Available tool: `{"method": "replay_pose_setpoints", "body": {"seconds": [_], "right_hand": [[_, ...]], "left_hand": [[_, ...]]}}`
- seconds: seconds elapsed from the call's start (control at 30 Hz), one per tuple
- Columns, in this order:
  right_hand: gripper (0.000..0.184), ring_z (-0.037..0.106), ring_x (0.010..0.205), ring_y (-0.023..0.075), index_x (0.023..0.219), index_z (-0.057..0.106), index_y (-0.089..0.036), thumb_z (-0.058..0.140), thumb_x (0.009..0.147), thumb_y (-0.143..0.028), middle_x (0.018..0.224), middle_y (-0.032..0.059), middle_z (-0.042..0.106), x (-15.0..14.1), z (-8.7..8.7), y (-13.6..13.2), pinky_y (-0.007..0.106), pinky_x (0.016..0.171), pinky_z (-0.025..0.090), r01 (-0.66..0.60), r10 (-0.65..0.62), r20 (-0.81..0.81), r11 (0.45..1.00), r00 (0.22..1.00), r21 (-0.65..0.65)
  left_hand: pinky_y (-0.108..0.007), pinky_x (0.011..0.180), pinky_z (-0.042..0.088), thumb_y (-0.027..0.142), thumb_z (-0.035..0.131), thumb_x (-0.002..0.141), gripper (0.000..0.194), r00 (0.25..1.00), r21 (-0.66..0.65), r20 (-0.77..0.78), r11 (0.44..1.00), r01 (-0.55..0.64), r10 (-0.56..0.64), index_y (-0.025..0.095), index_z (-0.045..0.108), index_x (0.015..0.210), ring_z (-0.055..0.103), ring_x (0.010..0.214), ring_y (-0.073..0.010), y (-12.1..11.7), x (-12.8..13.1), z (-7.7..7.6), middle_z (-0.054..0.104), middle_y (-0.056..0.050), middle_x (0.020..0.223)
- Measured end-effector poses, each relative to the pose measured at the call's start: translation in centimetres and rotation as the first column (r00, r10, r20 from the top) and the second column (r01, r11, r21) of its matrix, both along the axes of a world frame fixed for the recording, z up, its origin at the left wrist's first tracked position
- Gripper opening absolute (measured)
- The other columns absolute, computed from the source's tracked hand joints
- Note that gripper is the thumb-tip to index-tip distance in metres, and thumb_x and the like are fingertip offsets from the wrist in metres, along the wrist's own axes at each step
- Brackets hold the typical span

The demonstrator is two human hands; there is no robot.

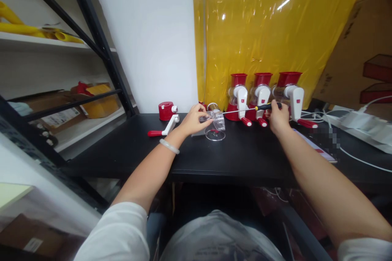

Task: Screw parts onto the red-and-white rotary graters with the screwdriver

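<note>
Left hand: pinched a clear, round plastic part
Feel: probably light, stiff, slippery, breakable; outside seemed best to hold
Right hand: squeezed a long, black-handled metal screwdriver

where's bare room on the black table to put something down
Two patches of the black table look bare: from the clear plastic part to the front edge, and left of the red-handled crank, toward the shelf rack. Crowded: the back, with three grinders, and the right end, with white plugs.
</note>
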State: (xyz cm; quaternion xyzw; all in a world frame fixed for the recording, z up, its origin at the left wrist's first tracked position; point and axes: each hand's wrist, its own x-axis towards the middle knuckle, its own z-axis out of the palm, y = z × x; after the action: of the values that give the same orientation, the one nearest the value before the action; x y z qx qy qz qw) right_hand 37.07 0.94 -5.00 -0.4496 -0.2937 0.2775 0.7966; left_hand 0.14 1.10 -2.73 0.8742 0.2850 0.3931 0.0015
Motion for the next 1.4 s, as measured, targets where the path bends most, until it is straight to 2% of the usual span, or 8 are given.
{"method": "replay_pose_setpoints", "body": {"seconds": [0.1,0.27,0.5,0.7,0.83,0.93,1.1,1.4], "right_hand": [[0.024,0.057,0.054,0.0096,0.104,0.054,-0.027,0.076,0.092,-0.027,0.085,-0.0040,0.061,-0.6,0.6,-0.2,0.018,0.043,0.047,0.047,-0.047,-0.111,0.999,0.993,0.002],[0.016,0.061,0.058,0.0075,0.095,0.052,-0.024,0.064,0.093,-0.014,0.080,-0.0048,0.060,-1.0,1.6,-0.7,0.013,0.049,0.048,-0.016,0.018,-0.214,1.000,0.977,0.013],[0.032,0.059,0.052,0.0094,0.100,0.052,-0.026,0.076,0.096,-0.046,0.075,-0.0078,0.060,-0.5,0.5,0.0,0.017,0.045,0.047,0.040,-0.045,-0.065,0.997,0.997,-0.067],[0.032,0.063,0.057,0.0099,0.100,0.049,-0.027,0.080,0.091,-0.030,0.075,-0.0071,0.062,-1.2,0.9,-0.5,0.015,0.048,0.045,-0.026,0.027,-0.176,1.000,0.984,0.010],[0.019,0.066,0.059,0.0113,0.092,0.048,-0.025,0.067,0.092,-0.023,0.073,-0.0054,0.061,-1.1,1.5,-0.8,0.016,0.048,0.046,-0.083,0.068,-0.232,0.995,0.970,-0.054],[0.017,0.065,0.057,0.0113,0.095,0.050,-0.026,0.065,0.097,-0.032,0.075,-0.0058,0.061,-0.8,1.3,-0.6,0.017,0.046,0.048,-0.042,0.027,-0.195,0.997,0.980,-0.071],[0.037,0.056,0.049,0.0082,0.101,0.050,-0.027,0.083,0.091,-0.042,0.071,-0.0087,0.059,-0.8,0.7,-0.2,0.015,0.044,0.045,0.046,-0.050,-0.094,0.998,0.994,-0.050],[0.009,0.066,0.059,0.0106,0.096,0.055,-0.024,0.062,0.095,-0.019,0.076,-0.0052,0.063,-0.9,1.5,-1.0,0.017,0.049,0.051,-0.089,0.070,-0.265,0.994,0.962,-0.059]], "left_hand": [[-0.057,0.113,0.054,0.040,0.078,0.097,0.019,1.000,-0.005,-0.004,1.000,-0.002,0.002,0.022,0.080,0.091,0.064,0.117,-0.0299,0.0,0.0,0.0,0.063,-0.009,0.111],[-0.057,0.113,0.054,0.040,0.079,0.097,0.019,1.000,0.003,-0.010,1.000,0.002,-0.002,0.022,0.081,0.091,0.064,0.115,-0.0296,0.1,0.0,0.0,0.062,-0.009,0.110],[-0.056,0.113,0.054,0.040,0.079,0.096,0.019,1.000,0.007,-0.017,1.000,-0.014,0.014,0.023,0.080,0.088,0.063,0.114,-0.0295,0.0,0.0,0.2,0.062,-0.008,0.109],[-0.056,0.112,0.054,0.039,0.079,0.097,0.019,1.000,0.012,-0.025,1.000,-0.005,0.006,0.021,0.081,0.089,0.064,0.114,-0.0294,0.1,-0.1,0.2,0.061,-0.009,0.109],[-0.056,0.112,0.055,0.039,0.079,0.096,0.019,0.999,-0.002,-0.027,1.000,-0.022,0.022,0.022,0.081,0.089,0.064,0.114,-0.0296,0.1,-0.1,0.2,0.063,-0.009,0.109],[-0.056,0.112,0.055,0.041,0.078,0.096,0.020,0.999,-0.004,-0.029,1.000,-0.020,0.020,0.023,0.081,0.090,0.064,0.113,-0.0294,0.2,0.0,0.2,0.064,-0.008,0.110],[-0.055,0.112,0.055,0.041,0.078,0.097,0.020,1.000,0.014,-0.016,1.000,0.008,-0.008,0.022,0.081,0.090,0.064,0.112,-0.0289,0.3,-0.1,0.0,0.062,-0.008,0.109],[-0.057,0.112,0.054,0.039,0.079,0.097,0.018,1.000,0.002,-0.024,1.000,-0.010,0.010,0.022,0.081,0.091,0.063,0.114,-0.0296,0.1,-0.1,0.1,0.061,-0.008,0.109]]}}
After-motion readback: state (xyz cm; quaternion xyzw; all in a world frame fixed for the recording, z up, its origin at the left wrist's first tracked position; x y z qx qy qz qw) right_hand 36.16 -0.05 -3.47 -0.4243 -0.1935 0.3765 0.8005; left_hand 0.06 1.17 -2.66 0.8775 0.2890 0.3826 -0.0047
